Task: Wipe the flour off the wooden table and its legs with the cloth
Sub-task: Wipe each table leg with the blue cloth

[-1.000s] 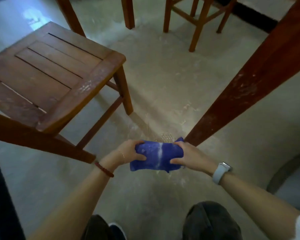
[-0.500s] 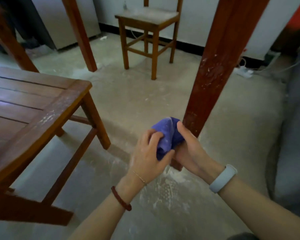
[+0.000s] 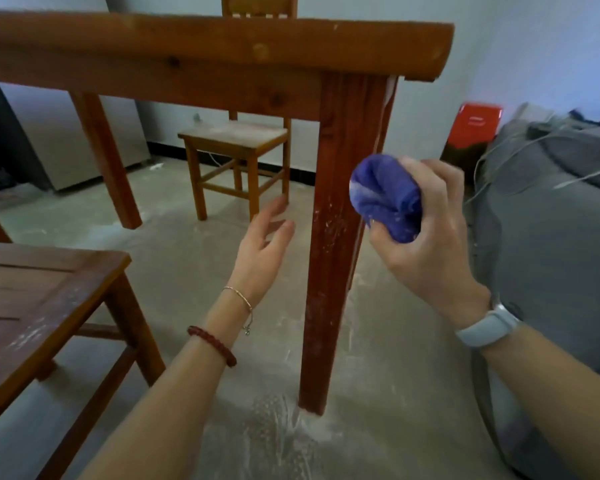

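One blue cloth, bunched into a pad, sits gripped in the right hand just right of the near table leg, probably balled so a fresh face meets the wood. Flour streaks the leg at that height and lies on the floor at its foot. Left of the leg the left hand hangs spread, holding nothing

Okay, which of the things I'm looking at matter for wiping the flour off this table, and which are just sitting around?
Part of the job:
blue cloth, bunched in the right hand
wooden table
near table leg, flecked with flour
left hand, open, holding nothing

Just lying about:
low slatted stool
chair by the wall
red box
grey sofa
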Demonstrator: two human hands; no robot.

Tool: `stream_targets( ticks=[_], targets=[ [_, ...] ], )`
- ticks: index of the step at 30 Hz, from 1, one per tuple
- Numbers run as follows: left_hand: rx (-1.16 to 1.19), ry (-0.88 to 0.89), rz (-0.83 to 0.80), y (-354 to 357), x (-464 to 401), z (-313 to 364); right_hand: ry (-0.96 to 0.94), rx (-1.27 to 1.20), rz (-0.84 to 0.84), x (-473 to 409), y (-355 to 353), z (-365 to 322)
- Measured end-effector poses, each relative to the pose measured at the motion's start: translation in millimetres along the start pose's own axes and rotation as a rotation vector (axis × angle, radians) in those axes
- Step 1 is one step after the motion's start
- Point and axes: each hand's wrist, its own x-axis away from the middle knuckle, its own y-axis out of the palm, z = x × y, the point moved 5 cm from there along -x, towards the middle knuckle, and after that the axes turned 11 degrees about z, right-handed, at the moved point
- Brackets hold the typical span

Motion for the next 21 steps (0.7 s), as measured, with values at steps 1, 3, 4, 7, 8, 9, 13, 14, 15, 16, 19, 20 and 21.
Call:
stream_targets(
  ticks=[1, 3, 4, 7, 8, 9, 13, 14, 15, 16, 19, 20, 21],
  targets=[
    [0.1, -0.08, -0.024, 4.0, -4.3, 3.1, -0.089, 0.057, 0.048, -15.3, -0.3, -6.1],
    [0.187, -0.169, -0.113, 14.9, -7.8, 5.6, -0.223, 0.236, 0.095, -38.0, 8.2, -17.6],
    [0.201, -0.195, -0.166, 20.7, -7.3, 4.5, -0.278, 0.332, 0.082, -42.2, 17.3, -20.3],
    [0.264, -0.263, -0.234, 30.6, -7.4, -10.0, -0.377, 0.479, -0.066, -10.4, 45.9, -13.4],
    [0.286, -0.28, -0.247, 31.4, -8.5, -15.2, -0.399, 0.476, -0.146, 15.1, 53.5, -6.8],
    [0.295, -0.289, -0.27, 31.9, -9.6, -18.6, -0.418, 0.472, -0.235, 45.4, 59.6, 0.3],
    [0.186, -0.271, -0.291, 31.5, -10.1, -18.2, -0.353, 0.463, -0.611, 158.2, 78.9, 30.1],
    [0.166, -0.26, -0.29, 31.9, -8.8, -16.7, -0.278, 0.428, -0.643, 163.8, 80.0, 32.9],
    [0.16, -0.256, -0.293, 31.8, -8.4, -17.4, -0.214, 0.38, -0.626, 157.2, 79.3, 31.9],
    [0.166, -0.256, -0.301, 31.3, -8.0, -18.3, -0.181, 0.332, -0.576, 141.1, 76.9, 28.3],
    [0.223, -0.292, -0.307, 27.6, -9.1, -21.7, -0.204, 0.252, -0.272, 56.7, 57.8, 2.6],
    [0.241, -0.313, -0.299, 26.4, -9.8, -21.5, -0.204, 0.257, -0.166, 27.2, 51.6, -6.0],
    [0.263, -0.339, -0.3, 25.4, -10.5, -21.6, -0.206, 0.279, -0.082, 2.4, 48.1, -13.4]
  ],
)
